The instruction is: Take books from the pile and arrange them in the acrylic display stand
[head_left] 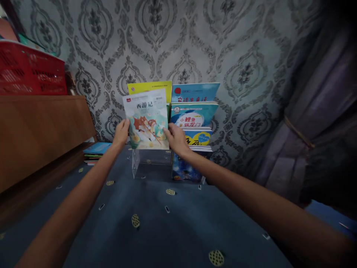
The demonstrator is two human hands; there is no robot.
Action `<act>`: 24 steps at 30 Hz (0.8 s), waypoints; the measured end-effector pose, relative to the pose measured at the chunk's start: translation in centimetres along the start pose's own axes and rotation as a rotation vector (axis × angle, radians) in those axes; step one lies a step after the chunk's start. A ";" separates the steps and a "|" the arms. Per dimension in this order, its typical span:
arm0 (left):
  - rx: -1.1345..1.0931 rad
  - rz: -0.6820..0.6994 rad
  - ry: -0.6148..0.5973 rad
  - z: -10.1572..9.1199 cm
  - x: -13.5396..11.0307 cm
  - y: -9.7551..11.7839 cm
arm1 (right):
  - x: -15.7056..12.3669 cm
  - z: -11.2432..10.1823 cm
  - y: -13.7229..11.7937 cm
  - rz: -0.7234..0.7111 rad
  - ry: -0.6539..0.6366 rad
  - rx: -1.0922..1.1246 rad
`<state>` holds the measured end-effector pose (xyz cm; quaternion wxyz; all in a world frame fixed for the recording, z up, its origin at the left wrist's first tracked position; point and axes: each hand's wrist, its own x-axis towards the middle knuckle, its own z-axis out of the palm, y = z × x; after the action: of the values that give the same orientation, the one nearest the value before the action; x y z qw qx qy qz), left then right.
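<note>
Both my hands hold one picture book with a white cover and a cartoon figure. My left hand grips its left edge and my right hand pinches its lower right edge. The book stands upright over the left column of a clear acrylic stand on the blue cloth, in front of a yellow book. The stand's right column holds several blue books in stepped tiers.
A stack of books lies at the left by a wooden cabinet. A red plastic basket sits on top of it. A dark curtain hangs at the right. Patterned wallpaper is behind the stand.
</note>
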<state>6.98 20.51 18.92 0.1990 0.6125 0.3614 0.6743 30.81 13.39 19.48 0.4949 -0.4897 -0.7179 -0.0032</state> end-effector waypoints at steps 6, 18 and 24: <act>0.109 0.151 0.034 -0.7 2.9 0.7 | 2.6 -0.8 -1.5 -0.020 0.004 -0.112; 0.096 0.224 -0.002 -0.4 1.7 0.7 | 3.1 -1.6 -1.1 -0.084 -0.009 -0.200; 0.112 0.249 -0.008 -0.4 1.0 0.7 | 3.3 -2.0 -1.1 -0.086 -0.003 -0.278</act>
<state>6.56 20.64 20.07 0.0806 0.6656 0.3187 0.6700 31.33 14.15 23.40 0.4208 -0.5223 -0.7314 -0.1230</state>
